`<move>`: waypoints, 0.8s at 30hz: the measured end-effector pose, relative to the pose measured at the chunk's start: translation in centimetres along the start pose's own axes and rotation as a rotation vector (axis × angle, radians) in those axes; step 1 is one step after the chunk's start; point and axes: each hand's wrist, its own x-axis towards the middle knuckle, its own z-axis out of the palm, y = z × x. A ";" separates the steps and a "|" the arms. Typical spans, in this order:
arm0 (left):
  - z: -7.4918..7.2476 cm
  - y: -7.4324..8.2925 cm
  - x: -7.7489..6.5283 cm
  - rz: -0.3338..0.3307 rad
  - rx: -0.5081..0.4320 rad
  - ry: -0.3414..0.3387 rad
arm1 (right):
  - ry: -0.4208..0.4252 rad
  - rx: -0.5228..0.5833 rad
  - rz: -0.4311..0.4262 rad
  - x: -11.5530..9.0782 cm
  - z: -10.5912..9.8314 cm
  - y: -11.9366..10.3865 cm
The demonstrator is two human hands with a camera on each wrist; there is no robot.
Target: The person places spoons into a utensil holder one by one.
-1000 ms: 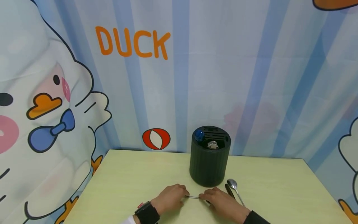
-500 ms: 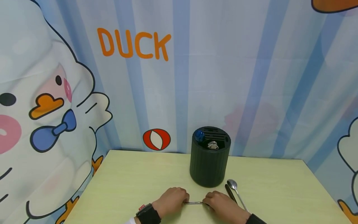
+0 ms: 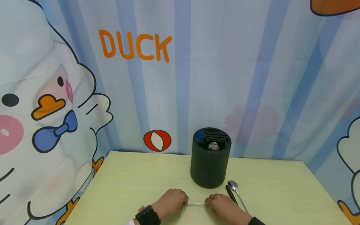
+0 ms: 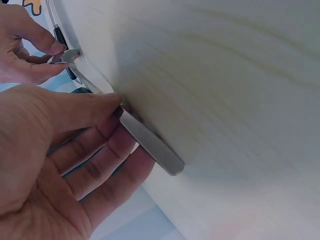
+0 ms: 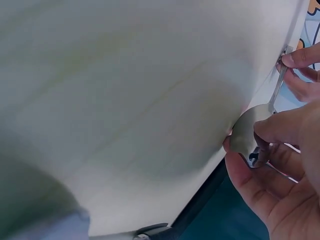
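Note:
A metal spoon (image 3: 196,204) lies level between the two hands, just above or on the table, in front of the green holder. My left hand (image 3: 172,200) pinches the end of its handle (image 4: 152,142) between thumb and fingers. The spoon's bowl (image 5: 245,130) is pinched between thumb and fingers of my right hand (image 3: 223,206). In the head view the fingers hide both ends of the spoon. Beside the right hand lie another spoon (image 3: 233,185) and a slim dark-handled utensil (image 3: 231,194), whose kind I cannot tell.
A dark green ribbed utensil holder (image 3: 210,170) stands behind the hands, with a blue item (image 3: 200,137) and a silvery item (image 3: 213,146) in its top. The pale yellow table (image 3: 140,172) ends at a striped curtain (image 3: 208,78).
Both hands have come slightly nearer the table's front with the spoon and moved farther apart along it. The holder and the utensils at the right stay put.

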 end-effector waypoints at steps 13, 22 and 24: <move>0.2 -0.3 -0.6 -0.003 -0.059 -0.009 | -0.031 0.093 0.050 -0.3 -0.2 -0.4; -0.2 -0.7 -1.0 -0.019 -0.120 0.016 | 0.017 0.168 0.086 -0.3 -1.8 -0.4; -0.4 -0.8 -1.0 -0.029 -0.149 0.020 | 0.037 0.166 0.102 -0.3 -2.3 -0.4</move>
